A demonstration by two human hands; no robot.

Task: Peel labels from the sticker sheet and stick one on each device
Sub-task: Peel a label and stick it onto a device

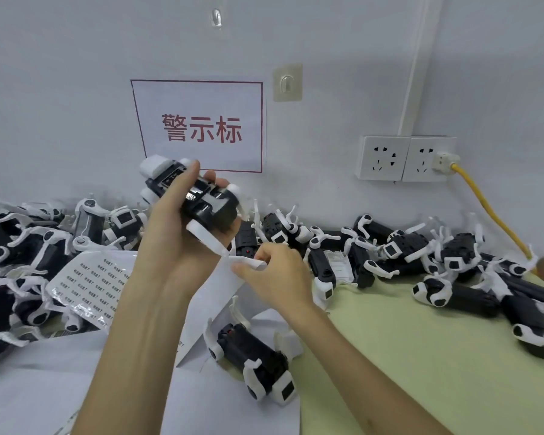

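Observation:
My left hand [182, 233] holds a black and white robot-dog device [198, 199] up in front of the wall, belly side towards me. My right hand [277, 274] pinches the top corner of a white backing sheet [214, 293] just below that device. Whether a peeled label is between the fingers is hidden. A sticker sheet [91, 284] printed with rows of small labels lies on the left, partly behind my left forearm. One device [255, 362] lies on white paper near me. Several more devices are heaped at the left [29, 246] and along the wall at the right [421, 262].
A pale green table surface [405, 356] lies at the right. White paper sheets [44, 387] cover the near left. On the wall are a red-bordered sign [201, 127], two hooks and a double socket [405, 158] with a yellow cable [490, 211] running down to the table.

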